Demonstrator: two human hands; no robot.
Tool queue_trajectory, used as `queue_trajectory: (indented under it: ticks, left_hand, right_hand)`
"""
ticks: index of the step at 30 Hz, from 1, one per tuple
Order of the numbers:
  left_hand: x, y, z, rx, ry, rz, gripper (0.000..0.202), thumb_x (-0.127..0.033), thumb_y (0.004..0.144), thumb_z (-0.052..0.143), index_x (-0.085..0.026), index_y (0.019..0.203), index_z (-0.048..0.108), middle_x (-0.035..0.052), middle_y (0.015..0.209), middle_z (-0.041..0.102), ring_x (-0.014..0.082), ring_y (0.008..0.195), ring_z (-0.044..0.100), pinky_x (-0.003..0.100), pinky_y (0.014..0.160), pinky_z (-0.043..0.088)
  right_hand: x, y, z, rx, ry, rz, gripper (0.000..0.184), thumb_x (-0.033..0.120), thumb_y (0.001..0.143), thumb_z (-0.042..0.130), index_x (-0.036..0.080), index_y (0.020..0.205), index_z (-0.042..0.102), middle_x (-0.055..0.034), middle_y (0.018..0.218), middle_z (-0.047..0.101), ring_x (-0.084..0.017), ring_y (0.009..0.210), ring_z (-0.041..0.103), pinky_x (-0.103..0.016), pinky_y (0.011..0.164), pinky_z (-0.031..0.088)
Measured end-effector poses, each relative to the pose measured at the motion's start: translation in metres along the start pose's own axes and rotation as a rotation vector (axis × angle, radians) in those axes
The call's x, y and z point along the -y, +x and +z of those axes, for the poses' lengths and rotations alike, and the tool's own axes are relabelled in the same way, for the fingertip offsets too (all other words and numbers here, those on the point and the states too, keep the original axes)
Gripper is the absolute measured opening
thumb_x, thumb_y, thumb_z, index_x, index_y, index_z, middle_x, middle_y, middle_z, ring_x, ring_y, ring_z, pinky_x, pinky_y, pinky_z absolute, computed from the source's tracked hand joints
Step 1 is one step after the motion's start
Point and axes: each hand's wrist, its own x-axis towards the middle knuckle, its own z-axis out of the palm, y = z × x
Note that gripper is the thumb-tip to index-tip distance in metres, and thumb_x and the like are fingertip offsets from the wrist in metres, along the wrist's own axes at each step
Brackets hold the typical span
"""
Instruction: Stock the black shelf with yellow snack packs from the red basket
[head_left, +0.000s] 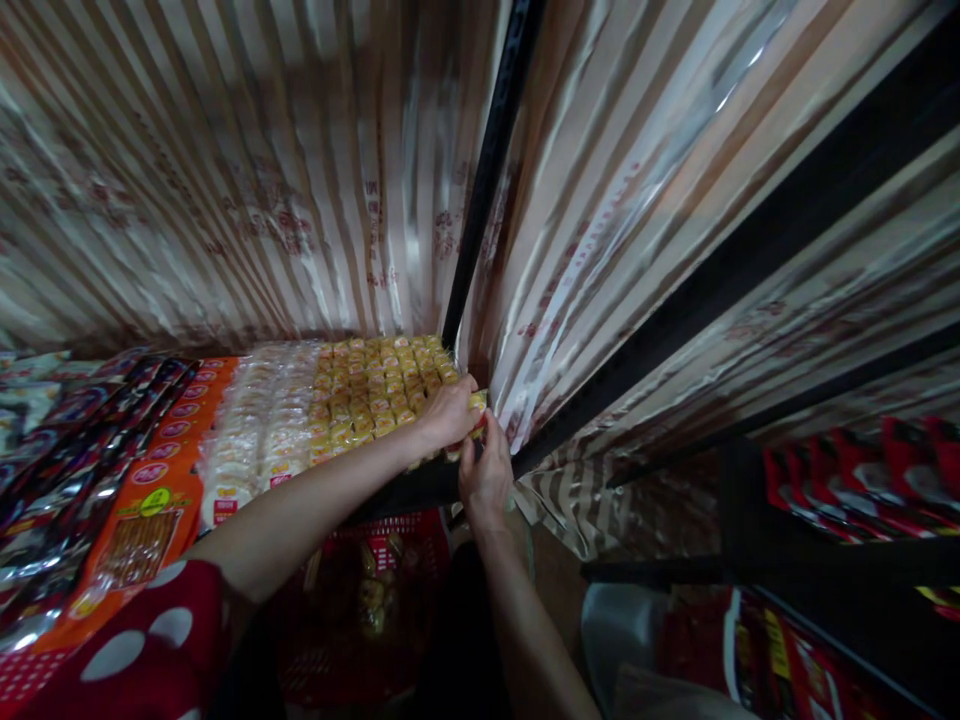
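Pinching: left hand (448,412) and right hand (487,478) were clamped on one yellow packet (478,402).
Packet rows (375,390): lay at their ten o'clock.

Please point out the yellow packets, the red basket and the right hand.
Yellow packets (376,388): head view, near the middle of their rows.
Red basket (429,545): head view, on its perforated wall.
Right hand (487,476): head view, on the back of the hand.

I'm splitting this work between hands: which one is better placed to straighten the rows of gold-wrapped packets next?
Probably the left hand: it lies over the right side of the gold-wrapped packets, whereas the right hand is farther out, past their front right corner.
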Motion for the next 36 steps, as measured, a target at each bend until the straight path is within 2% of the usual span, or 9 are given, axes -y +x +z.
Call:
queue_trajectory:
  ticks: [6,12,16,19,24,30,36]
  left_hand:
    - [0.008,0.023,0.019,0.025,0.016,-0.011,0.021,-0.016,0.080,0.049,-0.016,0.101,0.052,0.0063,0.094,0.065,0.0168,0.085,0.061,0.025,0.073,0.046]
    - [0.019,0.029,0.035,0.095,0.067,-0.040,0.018,-0.020,0.082,0.049,-0.016,0.099,0.052,0.0064,0.093,0.064,0.0172,0.085,0.061,0.025,0.074,0.047]
    - [0.023,0.029,0.040,0.107,0.135,-0.023,0.018,-0.017,0.081,0.049,-0.016,0.098,0.054,0.0074,0.102,0.061,0.0177,0.095,0.059,0.026,0.083,0.046]
    - [0.023,0.028,0.042,0.111,0.200,-0.042,0.021,-0.017,0.083,0.048,-0.016,0.102,0.055,0.0099,0.113,0.055,0.0190,0.097,0.058,0.028,0.083,0.047]
    - [0.020,0.027,0.040,0.130,0.288,-0.093,0.026,-0.017,0.085,0.043,-0.016,0.108,0.055,0.0104,0.121,0.048,0.0188,0.093,0.060,0.027,0.076,0.049]
    - [0.024,0.031,0.044,0.130,0.279,-0.080,0.032,-0.009,0.085,0.038,-0.015,0.112,0.054,0.0121,0.118,0.052,0.0195,0.097,0.058,0.027,0.079,0.048]
    - [0.028,0.032,0.047,0.125,0.260,-0.086,0.032,-0.008,0.085,0.041,-0.016,0.112,0.054,0.0111,0.115,0.054,0.0189,0.098,0.058,0.027,0.078,0.047]
  right_hand:
    - [-0.011,0.007,0.016,-0.008,-0.008,0.041,0.046,0.018,0.086,0.035,0.009,0.131,0.041,-0.0177,0.127,0.051,-0.024,0.121,0.045,-0.043,0.100,0.038]
    - [-0.033,-0.002,0.031,0.035,0.002,0.015,0.047,0.014,0.085,0.033,0.008,0.131,0.041,-0.0183,0.127,0.050,-0.023,0.121,0.044,-0.044,0.100,0.038]
    - [-0.043,-0.008,0.039,0.041,-0.024,0.003,0.048,0.010,0.083,0.031,0.007,0.129,0.044,-0.0187,0.121,0.054,-0.024,0.118,0.046,-0.045,0.098,0.039]
    - [-0.046,-0.011,0.043,0.063,-0.043,-0.005,0.049,0.010,0.082,0.031,0.008,0.128,0.046,-0.0169,0.121,0.055,-0.024,0.118,0.046,-0.046,0.100,0.038]
    - [-0.043,-0.017,0.046,0.123,0.018,0.058,0.048,0.019,0.087,0.029,0.011,0.134,0.041,-0.0144,0.132,0.049,-0.022,0.126,0.042,-0.041,0.103,0.037]
    - [-0.040,-0.019,0.049,0.172,0.137,0.137,0.054,0.037,0.092,0.024,0.007,0.133,0.043,-0.0164,0.136,0.046,-0.023,0.129,0.039,-0.042,0.106,0.033]
    - [-0.044,-0.019,0.050,0.223,0.200,0.213,0.060,0.045,0.091,0.022,0.006,0.131,0.045,-0.0177,0.136,0.045,-0.024,0.129,0.038,-0.044,0.108,0.029]
